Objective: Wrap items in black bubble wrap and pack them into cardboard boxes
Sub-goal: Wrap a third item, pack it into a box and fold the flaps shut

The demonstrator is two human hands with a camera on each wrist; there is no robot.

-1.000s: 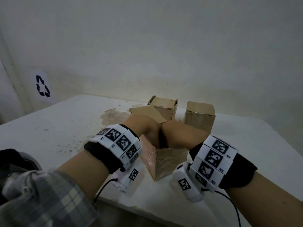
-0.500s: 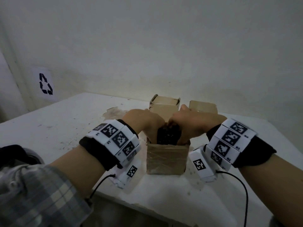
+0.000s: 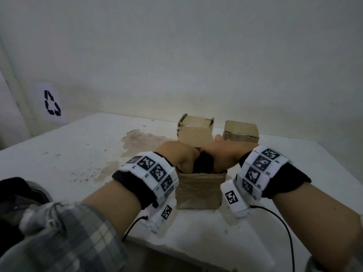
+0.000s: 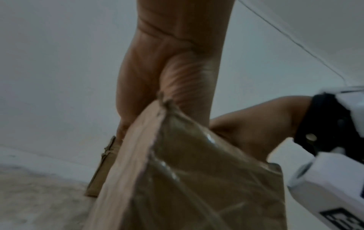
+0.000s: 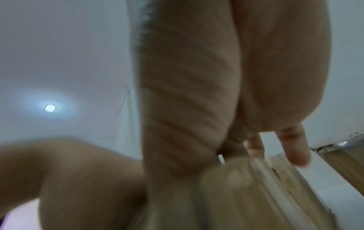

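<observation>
A taped open cardboard box (image 3: 199,191) stands near the table's front edge. A black bubble-wrapped bundle (image 3: 203,163) sticks up out of its top. My left hand (image 3: 177,156) grips the bundle's left side and my right hand (image 3: 225,154) grips its right side. The fingers of both reach down into the box and are mostly hidden there. The left wrist view shows my left palm (image 4: 173,70) above the box's torn corner (image 4: 197,179). In the blurred right wrist view, two fingers (image 5: 295,147) of my right hand hang over the box rim (image 5: 265,194).
Two more cardboard boxes stand just behind: an open-flapped one (image 3: 195,132) and a shut one (image 3: 240,131). The white table (image 3: 78,150) has a brown stain (image 3: 141,140) at the left. The wall, bearing a recycling sign (image 3: 52,103), is close behind. A dark object (image 3: 11,193) lies at lower left.
The box turned from corner-on to square with me. My clasped hands have parted, and the black bundle now shows between them, low in the box.
</observation>
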